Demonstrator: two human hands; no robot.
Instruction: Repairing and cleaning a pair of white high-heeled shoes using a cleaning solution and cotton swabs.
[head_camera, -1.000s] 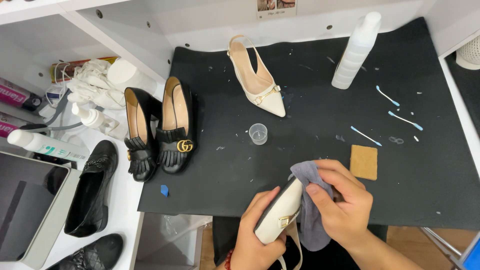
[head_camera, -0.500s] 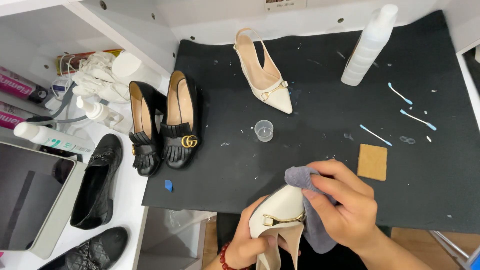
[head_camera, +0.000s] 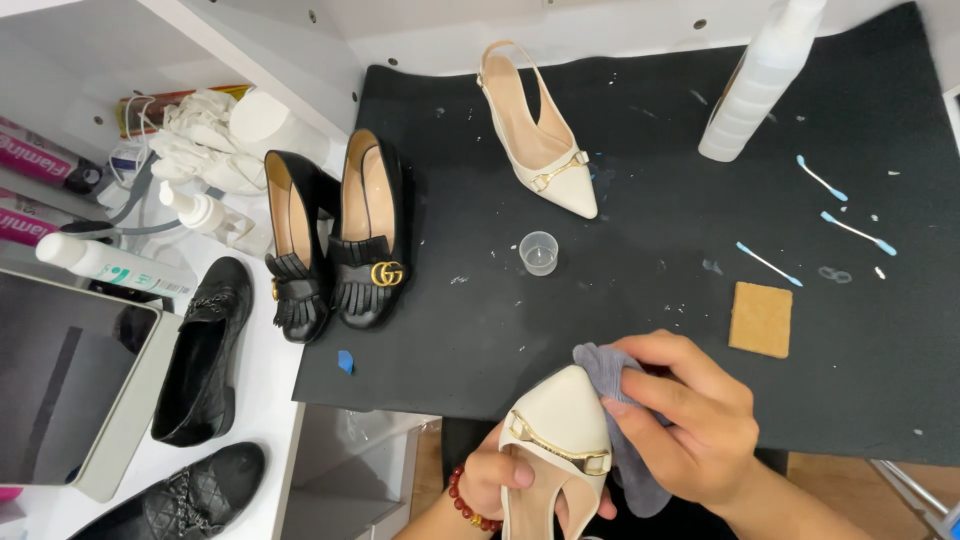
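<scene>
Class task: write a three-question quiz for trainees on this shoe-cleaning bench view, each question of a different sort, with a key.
1. True or false: the right hand presses a grey cloth against the cream pointed shoe.
2. Which lies nearest the small clear cup? A) the tan square pad B) the second cream slingback shoe C) the white spray bottle
3. Fill in: the left hand, with a red bead bracelet at the wrist, holds the cream shoe from ____.

Key: 1 true; 2 B; 3 below, at its lower part.
</scene>
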